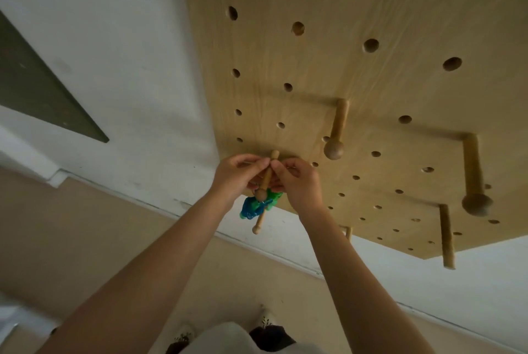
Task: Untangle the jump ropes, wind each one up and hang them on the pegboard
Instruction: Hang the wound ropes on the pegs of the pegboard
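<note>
Both hands, left hand (241, 172) and right hand (297, 179), pinch the wound green-blue jump rope (254, 208) at a low pegboard (357, 82) peg (270, 166). Light, limp, springy cord; hold the bundle's loop, not the dangling wooden handle (259, 223).

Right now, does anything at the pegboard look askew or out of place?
Nothing looks damaged. Both hands, left hand and right hand, pinch at a peg near the pegboard left edge. The wound blue-green jump rope bunches under them, one wooden handle sticking out at a slant.

One head-worn view looks steeply down along the wall, close to the pegboard (357, 68).
</note>
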Motion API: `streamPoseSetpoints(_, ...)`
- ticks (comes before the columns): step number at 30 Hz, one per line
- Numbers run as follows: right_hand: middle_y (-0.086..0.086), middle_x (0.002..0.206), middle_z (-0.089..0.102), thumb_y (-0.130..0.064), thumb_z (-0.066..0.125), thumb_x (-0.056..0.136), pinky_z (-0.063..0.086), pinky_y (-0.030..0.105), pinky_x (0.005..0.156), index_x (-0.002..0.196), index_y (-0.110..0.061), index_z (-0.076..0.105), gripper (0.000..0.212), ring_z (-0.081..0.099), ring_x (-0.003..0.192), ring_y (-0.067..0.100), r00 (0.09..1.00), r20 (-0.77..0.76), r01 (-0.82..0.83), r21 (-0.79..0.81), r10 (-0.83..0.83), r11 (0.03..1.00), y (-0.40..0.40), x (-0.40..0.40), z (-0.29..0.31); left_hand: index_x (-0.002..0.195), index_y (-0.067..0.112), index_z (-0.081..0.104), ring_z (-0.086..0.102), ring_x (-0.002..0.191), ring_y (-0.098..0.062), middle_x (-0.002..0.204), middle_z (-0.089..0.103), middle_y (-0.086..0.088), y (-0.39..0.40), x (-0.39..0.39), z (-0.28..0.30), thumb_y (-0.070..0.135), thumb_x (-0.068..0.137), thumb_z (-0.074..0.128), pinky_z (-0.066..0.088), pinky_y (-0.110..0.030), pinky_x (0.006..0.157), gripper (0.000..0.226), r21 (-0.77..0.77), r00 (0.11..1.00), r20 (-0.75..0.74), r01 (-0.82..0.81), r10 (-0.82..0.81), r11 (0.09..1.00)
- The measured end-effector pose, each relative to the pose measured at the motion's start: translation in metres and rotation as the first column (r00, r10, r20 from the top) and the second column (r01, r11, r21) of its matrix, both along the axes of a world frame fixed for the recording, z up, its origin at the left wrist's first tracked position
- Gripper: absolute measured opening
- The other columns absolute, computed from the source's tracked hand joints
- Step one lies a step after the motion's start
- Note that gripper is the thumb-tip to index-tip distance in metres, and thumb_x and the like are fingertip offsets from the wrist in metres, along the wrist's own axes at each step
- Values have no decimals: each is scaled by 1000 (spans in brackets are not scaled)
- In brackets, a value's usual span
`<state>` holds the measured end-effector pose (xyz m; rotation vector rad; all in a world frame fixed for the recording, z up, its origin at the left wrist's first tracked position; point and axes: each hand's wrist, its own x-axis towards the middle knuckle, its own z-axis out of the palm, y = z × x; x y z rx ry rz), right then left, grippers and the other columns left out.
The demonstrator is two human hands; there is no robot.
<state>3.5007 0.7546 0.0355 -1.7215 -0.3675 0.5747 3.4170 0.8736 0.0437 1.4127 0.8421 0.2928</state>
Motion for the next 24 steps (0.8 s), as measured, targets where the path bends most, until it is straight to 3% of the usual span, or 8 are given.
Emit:
streamPoseSetpoints(3, 11, 77, 74, -22, 68, 92, 62, 37, 67, 95, -3, 61, 21, 73, 71, 24, 999, -34, -20, 10, 21, 1000, -7, -7, 6, 107, 12, 72, 74, 76, -21, 85, 76, -6, -4, -13, 1, 26, 88, 75, 58, -28, 60, 24, 23, 999, 24, 43, -44, 999)
streamPoseSetpoints(7, 9, 79, 74, -28, 67, 93, 58, 37, 65, 92, -13, 59, 17, 72, 70, 24, 1000, 2, -21, -38, 21, 999, -35, -39, 7, 112, 25, 66, 74, 73, -19, 89, 76, -4, -7, -55, 0, 31, 91, 70, 55, -29, 62, 22, 161, 998, -16, 66, -64, 985)
streamPoseSetpoints(10, 0, 79, 73, -38, 64, 92, 57, 40, 69, 89, -20, 59, 19, 71, 71, 18, 995, 98, 7, -164, 9, 986, -62, -82, -7, 97, 32, 68, 71, 81, -13, 97, 72, 6, -11, -105, -17, 38, 92, 66, 57, -32, 71, 8, 277, 995, -48, 100, -90, 956)
streamPoseSetpoints(13, -8, 82, 70, -42, 63, 92, 53, 26, 73, 89, -24, 61, 18, 67, 78, 6, 982, 190, 75, -331, -11, 940, -91, -146, -42, 91, 33, 69, 64, 89, -4, 99, 69, 15, -19, -167, -54, 40, 92, 66, 51, -23, 76, 8, 351, 984, -88, 179, -158, 919)
streamPoseSetpoints(15, -12, 85, 67, -36, 65, 92, 47, 18, 73, 89, -22, 62, 15, 62, 80, -3, 983, 182, 59, -409, 18, 910, -110, -195, -73, 88, 35, 69, 63, 90, -4, 98, 67, 16, -29, -214, -92, 44, 88, 66, 50, -24, 79, 10, 317, 970, -162, 224, -180, 922)
streamPoseSetpoints(18, -17, 85, 65, -33, 67, 91, 46, 20, 76, 88, -26, 62, 9, 59, 80, -14, 988, 89, -62, -498, 123, 865, -135, -259, -122, 80, 43, 62, 64, 90, -9, 91, 65, 19, -50, -286, -151, 50, 79, 63, 49, -27, 82, 8, 176, 951, -258, 221, -172, 959)
streamPoseSetpoints(22, -16, 87, 67, -33, 67, 91, 51, 25, 82, 84, -36, 60, 10, 63, 84, -5, 989, -15, -136, -519, 150, 844, -157, -305, -185, 81, 42, 63, 60, 87, 3, 93, 65, 21, -79, -347, -218, 31, 92, 68, 43, -16, 76, 17, 70, 911, -351, 254, -215, 965)
streamPoseSetpoints(24, -16, 88, 67, -32, 65, 93, 47, 17, 80, 87, -35, 60, 9, 62, 84, -6, 988, -75, -155, -502, 136, 851, -166, -316, -224, 85, 41, 66, 59, 88, 7, 96, 67, 18, -91, -363, -261, 40, 89, 69, 41, -12, 75, 5, 25, 891, -396, 253, -223, 967)
